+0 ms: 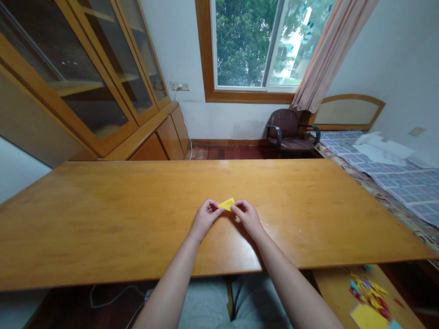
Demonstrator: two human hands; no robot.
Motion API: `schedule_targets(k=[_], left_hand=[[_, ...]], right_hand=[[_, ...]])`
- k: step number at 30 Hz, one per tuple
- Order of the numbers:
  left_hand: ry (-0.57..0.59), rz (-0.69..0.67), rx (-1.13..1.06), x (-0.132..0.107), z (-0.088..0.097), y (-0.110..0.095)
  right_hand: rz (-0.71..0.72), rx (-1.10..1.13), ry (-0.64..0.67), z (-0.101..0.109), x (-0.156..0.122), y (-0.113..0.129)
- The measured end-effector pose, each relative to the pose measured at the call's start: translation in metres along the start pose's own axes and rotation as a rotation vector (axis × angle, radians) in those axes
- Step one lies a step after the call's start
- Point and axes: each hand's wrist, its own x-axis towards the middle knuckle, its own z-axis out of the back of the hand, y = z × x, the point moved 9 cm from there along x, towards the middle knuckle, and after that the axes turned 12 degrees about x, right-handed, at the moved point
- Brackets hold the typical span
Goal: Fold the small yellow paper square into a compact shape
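Between my two hands is a small folded piece of yellow paper [227, 204], held just above the wooden table [137, 219]. My left hand [206, 216] pinches its left end between thumb and fingers. At the right end, my right hand [247, 214] grips the paper the same way. Both hands are closed, and the fingertips cover the paper's ends. A shadow falls on the tabletop below my right hand.
On a lower surface at the bottom right lie several small colourful paper pieces [372, 292] and a flat yellow sheet [368, 316]. Beyond the table stand a brown armchair [286, 125] and a bed [394, 169]. A glass-door cabinet [144, 119] lines the left wall.
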Motion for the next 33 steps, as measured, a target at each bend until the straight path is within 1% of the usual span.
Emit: schedule_targets(k=[5, 9, 14, 17, 20, 24, 29, 33], left_hand=[[-0.003, 0.027, -0.022, 0.001, 0.000, 0.000], [-0.011, 0.037, 0.006, 0.002, 0.002, 0.002], [0.113, -0.015, 0.096, 0.001, -0.009, 0.002], [0.091, -0.028, 0.138, 0.001, -0.007, 0.004], [0.073, -0.037, 0.179, 0.001, -0.006, 0.006], [0.089, -0.034, 0.197, 0.000, -0.008, 0.007], [0.100, -0.026, 0.215, 0.000, -0.010, 0.007], [0.099, -0.021, 0.189, -0.001, -0.010, 0.006]], right_hand=[[0.008, 0.020, 0.000, 0.002, 0.000, -0.001], [0.004, 0.010, 0.037, -0.001, -0.001, -0.002], [0.009, -0.042, 0.081, -0.007, -0.003, -0.001], [0.017, -0.048, 0.060, -0.007, -0.003, 0.002], [0.011, -0.008, 0.050, -0.009, -0.003, 0.004], [-0.008, 0.033, 0.069, -0.012, -0.002, 0.004], [-0.019, 0.009, 0.040, -0.008, -0.002, 0.002], [-0.023, 0.057, 0.025, -0.006, -0.001, 0.000]])
